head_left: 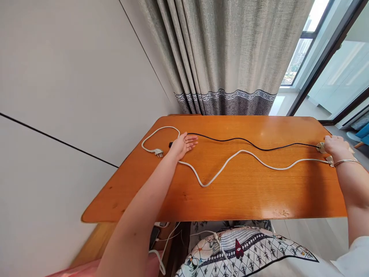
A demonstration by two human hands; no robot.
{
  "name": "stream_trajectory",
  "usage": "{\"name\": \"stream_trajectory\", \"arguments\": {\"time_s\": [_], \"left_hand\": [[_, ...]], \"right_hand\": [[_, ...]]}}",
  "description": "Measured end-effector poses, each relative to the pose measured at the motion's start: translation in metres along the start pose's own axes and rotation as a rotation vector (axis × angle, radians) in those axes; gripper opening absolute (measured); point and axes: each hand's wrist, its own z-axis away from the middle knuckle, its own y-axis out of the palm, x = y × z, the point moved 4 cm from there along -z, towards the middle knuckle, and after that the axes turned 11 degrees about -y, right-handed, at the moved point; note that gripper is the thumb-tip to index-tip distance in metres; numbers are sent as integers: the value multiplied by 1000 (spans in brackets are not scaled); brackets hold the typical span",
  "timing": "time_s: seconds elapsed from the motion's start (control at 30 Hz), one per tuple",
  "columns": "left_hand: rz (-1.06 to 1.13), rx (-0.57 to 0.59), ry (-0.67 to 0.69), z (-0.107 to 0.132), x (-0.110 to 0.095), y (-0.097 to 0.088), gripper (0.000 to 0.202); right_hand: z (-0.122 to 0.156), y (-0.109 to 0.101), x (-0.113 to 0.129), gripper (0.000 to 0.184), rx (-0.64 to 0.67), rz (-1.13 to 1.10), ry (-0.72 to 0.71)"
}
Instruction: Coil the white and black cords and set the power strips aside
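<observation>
**Two cables stretched across the desk, a hand at each end**

Head view: an orange wooden desk (230,192) stands against a pale wall (72,77), with a grey curtain (225,57) hanging behind it and a window (305,46) at the far right.

The left hand (183,145) lies near the desk's far left corner, palm down, fingers stretched out and loosely spread; its grip pinches nothing that can be seen. It rests over the spot where both cables pass. The end of the black cable (245,141) shows as a dark tip just beside the heel of this hand. The white cable (230,161) runs under or right beside the wrist, then loops round behind the hand and ends in a white plug (158,152) lying on the desk to the hand's left, apart from it.

From the left hand both cables run to the right. The black one lies farther back with a shallow curve; the white one swings towards the near edge in a deep bend, then rises again.

The right hand (336,147) sits at the far right edge, knuckles up, fingers curled down over the right ends of both cables. Whether its grip is pressed onto them cannot be told. A thin bracelet (344,162) circles that wrist.

Below the near edge, a patterned cushion (239,250) and more white wires (161,254) show.
</observation>
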Motion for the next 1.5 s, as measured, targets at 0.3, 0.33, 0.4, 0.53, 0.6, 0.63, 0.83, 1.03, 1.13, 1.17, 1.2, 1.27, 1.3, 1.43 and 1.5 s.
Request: {"name": "stream_trajectory", "arguments": {"time_s": [0.3, 0.33, 0.4, 0.53, 0.6, 0.63, 0.83, 1.03, 1.13, 1.17, 1.2, 1.27, 1.3, 1.43, 1.5], "left_hand": [[-607, 373, 396, 40, 12, 68, 52], [-696, 431, 475, 50, 15, 78, 58], [-905, 546, 611, 69, 24, 95, 83], [-1401, 549, 688, 84, 47, 106, 123], [-1521, 483, 667, 80, 52, 104, 118], [-1545, 448, 668, 78, 52, 102, 114], [-1548, 222, 739, 61, 38, 98, 100], [-1465, 120, 822, 53, 22, 93, 79], [-1337, 161, 846, 57, 12, 90, 57], [-1293, 172, 860, 58, 8, 90, 50], [-1239, 178, 872, 60, 5, 90, 43], [-1077, 208, 857, 61, 1, 92, 32], [-971, 240, 826, 60, -1, 93, 27], [-531, 457, 621, 50, 3, 104, 24], [-394, 577, 566, 49, 6, 112, 39]], "right_hand": [[-16, -2, 192, 64, 6, -373, -554], [-12, -1, 221, 84, 40, -442, -666], [-5, 4, 272, 121, 144, -451, -815], [-7, 17, 334, 152, 307, -391, -820], [-14, 21, 347, 156, 361, -380, -776], [-18, 23, 352, 156, 392, -373, -755], [-21, 8, 360, 63, 494, -464, -782], [2, -45, 347, 21, 441, -651, -853], [12, -83, 339, 33, 344, -929, -850], [15, -96, 336, 38, 303, -1025, -844], [16, -109, 335, 42, 258, -1104, -832], [16, -133, 332, 46, 153, -1254, -777], [14, -144, 331, 47, 97, -1345, -750], [2, -182, 339, 53, -113, -1640, -725], [-4, -196, 349, 55, -178, -1681, -723]]}}
